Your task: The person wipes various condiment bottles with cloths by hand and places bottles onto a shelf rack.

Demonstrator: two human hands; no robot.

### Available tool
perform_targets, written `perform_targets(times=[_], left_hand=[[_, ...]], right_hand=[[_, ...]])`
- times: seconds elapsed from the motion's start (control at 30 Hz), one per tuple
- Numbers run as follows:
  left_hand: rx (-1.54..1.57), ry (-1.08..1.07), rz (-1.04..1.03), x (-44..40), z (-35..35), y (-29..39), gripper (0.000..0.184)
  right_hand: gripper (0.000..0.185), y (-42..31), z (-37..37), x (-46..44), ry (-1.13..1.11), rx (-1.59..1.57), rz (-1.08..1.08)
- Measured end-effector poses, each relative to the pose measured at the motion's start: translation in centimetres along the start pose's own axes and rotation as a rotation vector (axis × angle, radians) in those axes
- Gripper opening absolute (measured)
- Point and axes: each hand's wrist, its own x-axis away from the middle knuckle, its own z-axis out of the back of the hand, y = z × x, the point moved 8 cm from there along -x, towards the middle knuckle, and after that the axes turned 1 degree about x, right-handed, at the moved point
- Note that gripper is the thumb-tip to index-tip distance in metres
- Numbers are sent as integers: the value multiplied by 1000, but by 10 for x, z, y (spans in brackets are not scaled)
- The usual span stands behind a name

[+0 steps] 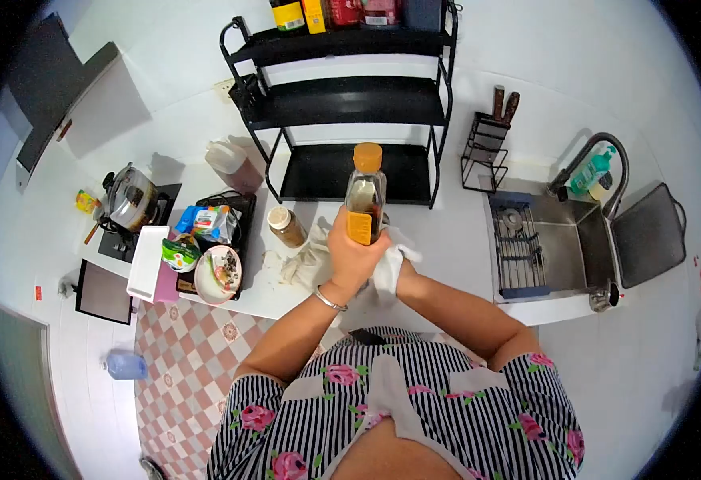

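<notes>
My left hand (352, 256) is wrapped around the lower part of a clear bottle (366, 192) with an orange cap and a yellow-orange label. Some dark liquid shows inside, and the bottle is held up over the white counter. Just behind it, my right hand (405, 272) grips a white cloth (386, 282); its fingers are mostly hidden by the cloth and the bottle. On the counter to the left lie a crumpled beige cloth (306, 262) and a brown jar (288, 227) with a pale lid.
A black three-tier rack (350, 100) stands behind, with packages on its top shelf. At right are a knife holder (485, 152) and a sink (562, 240) with a drying rack. At left are a large jug (234, 166), a bowl (219, 274) and a pot (130, 198).
</notes>
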Motion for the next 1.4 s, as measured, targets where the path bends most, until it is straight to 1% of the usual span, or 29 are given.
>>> perform_targets(times=[0.1,0.17,0.23,0.27,0.3,0.33,0.37,0.43,0.47,0.5,0.53,0.57,0.67,0.73,0.87,0.9,1.0,1.1,1.2,1.23,1.4], left_hand=[[5,-11,38,-19,9,1,35],[179,27,45,-41,25,-2,34],[293,59,54,-71,49,6,33],[329,119,50,-90,65,26,33],[344,137,121,-113,80,25,32],[357,109,35,-144,94,32,31],[371,116,26,-172,107,40,31],[401,173,-49,-236,133,54,33],[326,170,-89,-267,144,62,33],[342,133,-112,-301,151,64,32],[308,165,-132,-332,160,64,31],[318,144,-152,-358,164,64,32],[290,140,-142,-422,168,50,37],[359,131,-102,-449,161,33,40],[397,104,-96,-478,141,16,40],[434,37,-87,-481,132,13,46],[385,-66,-154,-485,114,12,51],[346,-96,-175,-483,103,6,56],[235,-51,-106,-486,101,-8,58],[207,-51,-112,-486,101,-10,60],[248,-103,-124,-491,95,-21,62]], right_hand=[[27,-19,-18,-2,6,339,259],[28,-29,-26,-9,15,1296,84],[32,-54,-37,4,11,1692,167],[36,-61,-29,21,8,1662,245],[41,-68,-21,37,3,1634,323],[49,-75,5,50,19,1666,307],[58,-80,28,61,37,1698,293],[69,-97,44,74,344,1518,351],[69,-109,29,90,485,1518,402],[69,-120,13,107,625,1507,450],[68,-127,-16,120,639,1729,486],[67,-130,-39,128,651,1952,519],[75,-119,-37,140,745,1952,382],[72,-115,-28,143,824,1911,345],[67,-108,-13,150,975,1786,365],[66,-107,-11,152,1001,1763,369],[62,-103,-6,157,1054,1708,377],[59,-101,-4,162,1093,1665,385],[56,-98,-3,166,1119,1627,396],[55,-98,-3,167,1122,1616,400],[51,-96,-1,173,1132,1569,409]])
